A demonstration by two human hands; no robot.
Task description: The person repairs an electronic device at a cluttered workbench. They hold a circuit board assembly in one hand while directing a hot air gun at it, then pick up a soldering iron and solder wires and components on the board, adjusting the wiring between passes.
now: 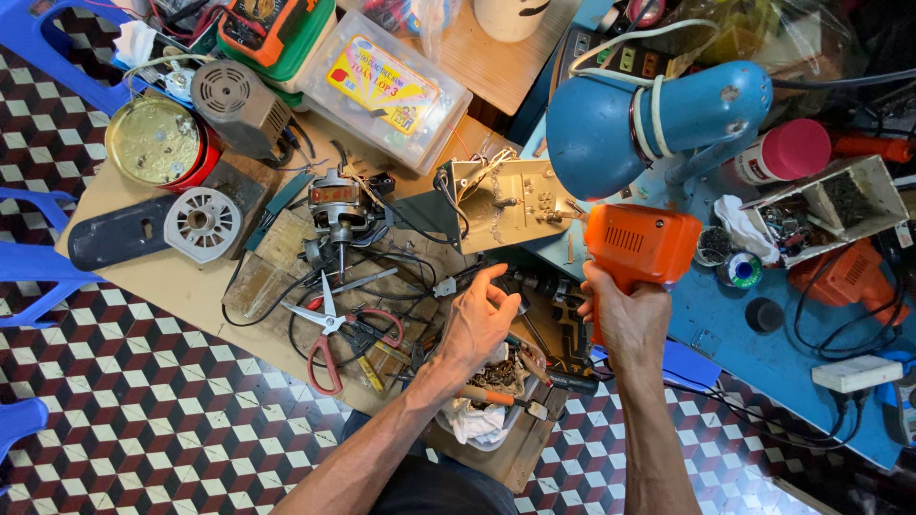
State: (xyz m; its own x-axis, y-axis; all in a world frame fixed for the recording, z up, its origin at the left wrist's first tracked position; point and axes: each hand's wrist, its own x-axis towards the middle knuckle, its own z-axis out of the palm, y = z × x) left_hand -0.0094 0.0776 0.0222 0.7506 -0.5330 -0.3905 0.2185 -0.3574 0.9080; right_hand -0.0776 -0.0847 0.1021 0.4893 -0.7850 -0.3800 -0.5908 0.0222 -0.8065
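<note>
Nearest the person, the left hand [477,319] pinches the dark chuck end [520,284] of an orange electric drill [637,246], whose grip the right hand [625,319] clasps, over the desk's near edge. Red-handled scissors [329,329] lie to the left, a small motor [336,212] beyond them. Farther back stands a blue lamp [658,119].

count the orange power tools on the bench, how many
2. One orange drill is held in the right hand, mid-bench under the blue lamp. A second orange tool lies at the right edge beside the white box, partly hidden. Clutter may hide others.
</note>
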